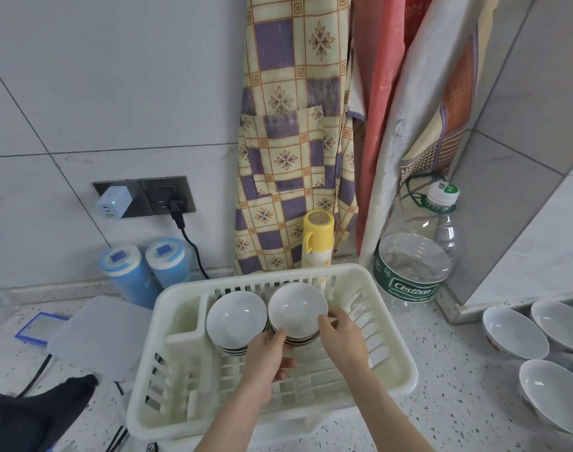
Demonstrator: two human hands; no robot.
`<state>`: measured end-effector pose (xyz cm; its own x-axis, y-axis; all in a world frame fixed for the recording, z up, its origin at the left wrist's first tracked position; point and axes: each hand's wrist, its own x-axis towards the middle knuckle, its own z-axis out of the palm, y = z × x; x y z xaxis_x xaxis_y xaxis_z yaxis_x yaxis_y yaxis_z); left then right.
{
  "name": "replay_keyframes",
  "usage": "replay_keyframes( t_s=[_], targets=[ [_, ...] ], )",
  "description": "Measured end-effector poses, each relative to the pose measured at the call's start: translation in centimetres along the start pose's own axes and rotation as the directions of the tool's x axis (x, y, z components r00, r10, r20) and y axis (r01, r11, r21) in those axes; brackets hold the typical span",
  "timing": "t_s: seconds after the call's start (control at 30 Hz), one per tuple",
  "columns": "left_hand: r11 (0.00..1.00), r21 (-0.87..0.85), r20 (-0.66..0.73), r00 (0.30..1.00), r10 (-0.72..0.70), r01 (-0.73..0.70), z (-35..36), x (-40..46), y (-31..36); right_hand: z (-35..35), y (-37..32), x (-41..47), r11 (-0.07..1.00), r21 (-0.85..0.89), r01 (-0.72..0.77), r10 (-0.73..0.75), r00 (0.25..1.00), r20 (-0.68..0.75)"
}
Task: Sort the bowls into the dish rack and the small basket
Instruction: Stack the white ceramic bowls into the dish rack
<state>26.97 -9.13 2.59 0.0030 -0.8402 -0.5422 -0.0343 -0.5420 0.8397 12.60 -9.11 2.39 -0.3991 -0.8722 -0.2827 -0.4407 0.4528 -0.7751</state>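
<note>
Low in the frame's centre, both hands are gripping the right stack of bowls (pixel 297 313) (tilted on edge) inside the white dish rack (pixel 392 360): left hand (pixel 268 357) at its lower rim, right hand (pixel 342 334) pinching its right edge. Beside it, left, another stack (pixel 236 318) is leaning. Loose bowls (pixel 514 331) are sitting on the surface at far right.

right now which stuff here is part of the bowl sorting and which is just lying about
Part of the job:
- dish rack
- left stack of bowls in it
- right stack of bowls, left hand and right hand on it
- loose bowls on the counter

Lying about:
- water bottle
- yellow flask
- blue canisters
- apron
- charger
</note>
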Motion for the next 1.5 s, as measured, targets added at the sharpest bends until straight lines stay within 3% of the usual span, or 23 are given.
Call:
replay_keyframes(
  t_s=[0.37,0.87,1.07,1.27,1.5],
  targets=[
    [0.997,-0.072,-0.014,1.000,0.006,-0.007,0.5,0.3,-0.4,0.0,0.1,0.5,0.980,0.166,-0.110,0.090,0.988,0.124],
    [0.985,-0.173,-0.012,1.000,0.005,-0.007,0.9,-0.2,-0.5,-0.1,0.2,0.3,0.985,0.155,-0.075,0.055,0.990,0.127],
    [0.966,-0.243,0.056,0.996,-0.072,0.084,0.3,-2.3,-0.7,-0.9,-0.3,-0.9,0.994,0.107,-0.026,0.021,0.998,0.052],
    [0.979,-0.204,0.047,0.999,-0.011,0.020,0.0,-5.2,-1.2,-3.8,-0.1,-3.6,0.968,0.196,0.156,-0.137,0.985,-0.105],
    [0.952,-0.302,0.063,0.995,0.073,-0.050,4.0,-9.2,-1.8,-9.4,4.5,-6.5,0.924,0.317,0.215,-0.171,0.972,-0.158]
  ],
)
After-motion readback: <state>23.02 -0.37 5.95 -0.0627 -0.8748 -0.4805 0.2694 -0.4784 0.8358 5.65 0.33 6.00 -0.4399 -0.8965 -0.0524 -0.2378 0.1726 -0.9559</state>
